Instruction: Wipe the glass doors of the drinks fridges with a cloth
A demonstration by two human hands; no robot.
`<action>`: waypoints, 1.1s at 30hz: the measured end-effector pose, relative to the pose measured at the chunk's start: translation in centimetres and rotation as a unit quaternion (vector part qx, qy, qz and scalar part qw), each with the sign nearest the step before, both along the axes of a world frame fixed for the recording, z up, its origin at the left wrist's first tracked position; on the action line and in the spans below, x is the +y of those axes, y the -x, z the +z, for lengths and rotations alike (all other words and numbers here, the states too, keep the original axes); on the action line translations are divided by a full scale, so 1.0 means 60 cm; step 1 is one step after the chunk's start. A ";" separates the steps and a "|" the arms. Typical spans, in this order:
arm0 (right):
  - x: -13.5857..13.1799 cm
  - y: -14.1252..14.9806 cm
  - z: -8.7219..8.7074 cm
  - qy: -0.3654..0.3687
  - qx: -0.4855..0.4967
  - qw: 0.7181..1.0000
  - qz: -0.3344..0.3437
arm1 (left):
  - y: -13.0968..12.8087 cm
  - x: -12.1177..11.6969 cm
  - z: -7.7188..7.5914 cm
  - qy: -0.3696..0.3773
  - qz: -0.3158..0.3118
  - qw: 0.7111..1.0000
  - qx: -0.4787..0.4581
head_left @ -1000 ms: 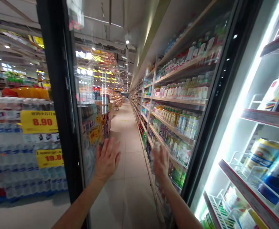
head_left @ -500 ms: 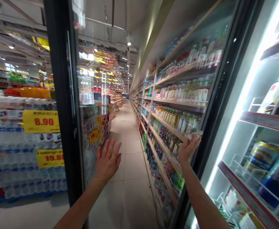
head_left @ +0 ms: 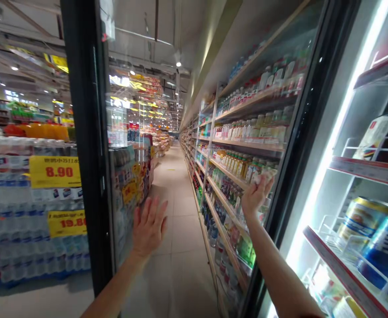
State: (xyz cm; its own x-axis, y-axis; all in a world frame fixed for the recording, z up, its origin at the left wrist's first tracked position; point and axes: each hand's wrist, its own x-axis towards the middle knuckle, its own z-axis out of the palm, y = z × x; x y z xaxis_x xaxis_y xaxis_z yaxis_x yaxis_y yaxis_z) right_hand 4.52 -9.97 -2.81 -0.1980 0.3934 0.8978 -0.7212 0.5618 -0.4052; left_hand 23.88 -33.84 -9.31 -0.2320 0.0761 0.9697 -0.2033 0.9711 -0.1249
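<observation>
A glass cooler door with a black frame [head_left: 87, 145] stands swung open in front of me. Fingers outstretched and palm forward, my left hand [head_left: 148, 229] is flat at the glass, near the door's left side, holding nothing. Toward the right edge of the pane, my right hand [head_left: 254, 198] presses a crumpled pale cloth [head_left: 267, 173] to the glass. The cloth is thin and partly covered by the fingers, so whether it is fabric or paper I cannot tell.
On my right, the lit cooler has shelves [head_left: 366, 168] with cans [head_left: 363, 218] and a dark bottle [head_left: 379, 132]. Through the glass, drink shelves [head_left: 247, 142] line an aisle. Stacked water packs [head_left: 41, 221] with yellow price signs [head_left: 55, 171] stand left.
My right hand has slid a little up and to the left with the cloth. The left hand stays in nearly the same place on the glass.
</observation>
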 end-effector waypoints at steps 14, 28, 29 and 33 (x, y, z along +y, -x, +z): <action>-0.090 -0.061 0.007 -0.218 0.152 0.963 0.054 | -0.002 0.004 0.003 -0.009 0.005 1.000 0.010; -0.041 -0.024 0.043 -0.271 0.165 0.947 0.051 | -0.001 0.002 0.002 -0.011 -0.008 1.000 0.013; -0.043 -0.027 0.042 -0.310 0.191 0.930 0.054 | -0.001 0.002 0.002 -0.009 -0.007 1.000 0.014; 0.006 0.018 0.079 -0.122 0.132 0.984 0.005 | -0.002 0.002 0.006 0.007 -0.001 1.000 0.016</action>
State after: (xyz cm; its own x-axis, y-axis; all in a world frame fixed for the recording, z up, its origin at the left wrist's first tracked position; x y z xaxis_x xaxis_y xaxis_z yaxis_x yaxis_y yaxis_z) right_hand 3.46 -9.62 1.94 0.0526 0.1590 0.9859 -0.7899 0.6106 -0.0564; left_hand 24.02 -33.73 -8.95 -0.2017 0.0907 0.9752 -0.2062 0.9695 -0.1328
